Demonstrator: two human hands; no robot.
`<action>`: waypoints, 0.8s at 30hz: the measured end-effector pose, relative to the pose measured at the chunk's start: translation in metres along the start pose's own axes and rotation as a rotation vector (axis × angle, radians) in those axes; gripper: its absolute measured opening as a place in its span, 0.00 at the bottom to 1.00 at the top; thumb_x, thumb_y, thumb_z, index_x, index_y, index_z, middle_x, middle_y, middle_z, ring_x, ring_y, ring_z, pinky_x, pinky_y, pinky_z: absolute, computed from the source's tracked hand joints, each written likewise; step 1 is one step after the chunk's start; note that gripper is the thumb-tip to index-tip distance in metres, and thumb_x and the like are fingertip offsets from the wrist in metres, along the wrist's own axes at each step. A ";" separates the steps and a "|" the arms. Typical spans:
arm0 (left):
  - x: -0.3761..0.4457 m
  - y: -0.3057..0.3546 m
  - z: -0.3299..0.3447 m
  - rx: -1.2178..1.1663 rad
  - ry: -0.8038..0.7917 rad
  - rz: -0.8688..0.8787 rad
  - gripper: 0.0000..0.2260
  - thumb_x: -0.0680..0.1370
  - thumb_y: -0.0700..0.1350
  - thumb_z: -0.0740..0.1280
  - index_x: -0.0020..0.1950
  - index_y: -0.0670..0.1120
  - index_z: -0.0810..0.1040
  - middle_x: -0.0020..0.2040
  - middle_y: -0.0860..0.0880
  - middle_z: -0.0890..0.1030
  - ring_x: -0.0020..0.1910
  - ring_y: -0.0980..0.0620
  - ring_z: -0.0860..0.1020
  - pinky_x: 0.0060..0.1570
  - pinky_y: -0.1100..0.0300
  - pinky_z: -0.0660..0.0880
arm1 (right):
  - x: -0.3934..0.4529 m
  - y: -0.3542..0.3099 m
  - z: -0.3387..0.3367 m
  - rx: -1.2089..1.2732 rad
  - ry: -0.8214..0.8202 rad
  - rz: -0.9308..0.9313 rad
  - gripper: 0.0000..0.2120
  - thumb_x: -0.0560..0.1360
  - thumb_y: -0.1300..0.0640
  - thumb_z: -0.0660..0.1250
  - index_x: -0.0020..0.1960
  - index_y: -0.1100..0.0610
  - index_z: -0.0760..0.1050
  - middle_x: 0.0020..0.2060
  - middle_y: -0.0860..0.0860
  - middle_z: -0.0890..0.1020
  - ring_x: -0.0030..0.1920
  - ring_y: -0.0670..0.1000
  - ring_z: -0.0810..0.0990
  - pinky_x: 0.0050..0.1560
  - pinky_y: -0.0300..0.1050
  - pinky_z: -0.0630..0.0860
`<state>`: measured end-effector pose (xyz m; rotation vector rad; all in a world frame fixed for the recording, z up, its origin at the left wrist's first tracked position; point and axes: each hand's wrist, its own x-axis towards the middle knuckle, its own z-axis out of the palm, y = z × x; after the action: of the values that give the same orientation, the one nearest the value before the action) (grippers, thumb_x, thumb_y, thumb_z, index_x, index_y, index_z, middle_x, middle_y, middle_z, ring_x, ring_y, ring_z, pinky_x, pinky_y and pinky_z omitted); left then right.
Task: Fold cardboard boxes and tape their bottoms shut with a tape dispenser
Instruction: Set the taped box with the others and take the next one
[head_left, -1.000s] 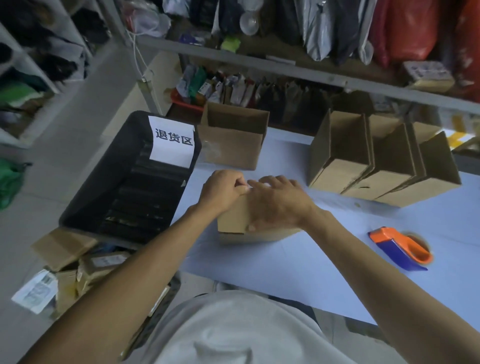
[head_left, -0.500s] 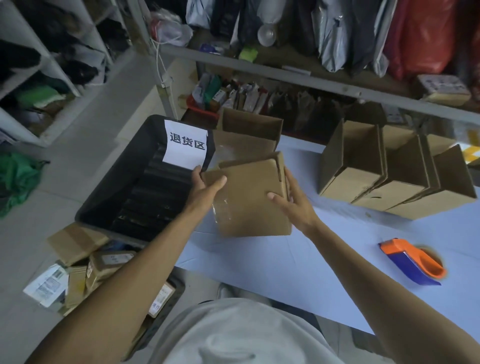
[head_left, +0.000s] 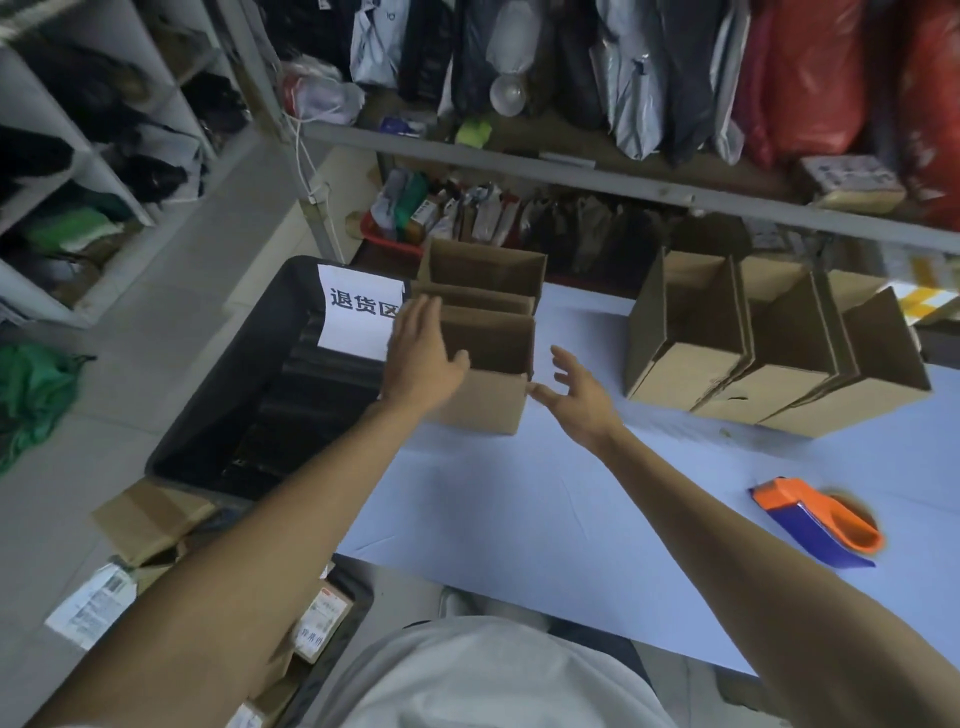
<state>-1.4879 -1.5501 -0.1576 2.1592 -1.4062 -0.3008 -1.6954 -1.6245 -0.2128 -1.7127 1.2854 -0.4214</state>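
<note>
A small brown cardboard box (head_left: 483, 400) stands upright and open-topped on the pale blue table (head_left: 519, 519), right in front of another open box (head_left: 483, 270). My left hand (head_left: 423, 358) lies flat against its left side with straight fingers, thumb over the rim. My right hand (head_left: 574, 392) hovers just off the box's right corner, fingers spread and holding nothing. An orange and blue tape dispenser (head_left: 815, 519) lies on the table at the right, away from both hands.
Three open boxes (head_left: 769, 358) stand nested in a row at the back right. A black bin (head_left: 249, 395) with a white paper label sits off the table's left edge. Shelves with bags run behind; flattened cardboard and parcels (head_left: 150, 519) lie on the floor.
The box was pressed flat-side-down on the table, then lifted and turned in both hands. Now it stands upright behind its earlier spot, and my right hand has let go.
</note>
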 end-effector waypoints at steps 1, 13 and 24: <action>0.003 0.017 0.007 0.029 -0.021 0.070 0.32 0.76 0.49 0.69 0.77 0.44 0.60 0.77 0.45 0.61 0.78 0.45 0.55 0.76 0.48 0.56 | -0.002 0.003 -0.009 0.009 0.041 0.012 0.33 0.76 0.43 0.69 0.77 0.45 0.59 0.74 0.50 0.67 0.70 0.53 0.71 0.60 0.46 0.73; 0.022 0.189 0.128 0.058 -0.532 0.356 0.30 0.76 0.43 0.66 0.76 0.51 0.60 0.79 0.41 0.54 0.77 0.40 0.53 0.70 0.45 0.63 | -0.060 0.077 -0.152 0.055 0.424 0.217 0.28 0.77 0.51 0.68 0.74 0.50 0.64 0.57 0.49 0.77 0.55 0.51 0.79 0.46 0.42 0.71; 0.043 0.229 0.162 0.013 -0.496 0.193 0.04 0.78 0.43 0.66 0.49 0.45 0.80 0.79 0.43 0.54 0.75 0.41 0.57 0.61 0.53 0.66 | -0.047 0.115 -0.191 0.299 0.158 0.392 0.25 0.76 0.46 0.69 0.69 0.54 0.70 0.47 0.52 0.84 0.44 0.48 0.83 0.45 0.43 0.77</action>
<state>-1.7221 -1.7110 -0.1614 2.0184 -1.8706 -0.7949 -1.9173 -1.6752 -0.1974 -1.1648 1.5462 -0.4932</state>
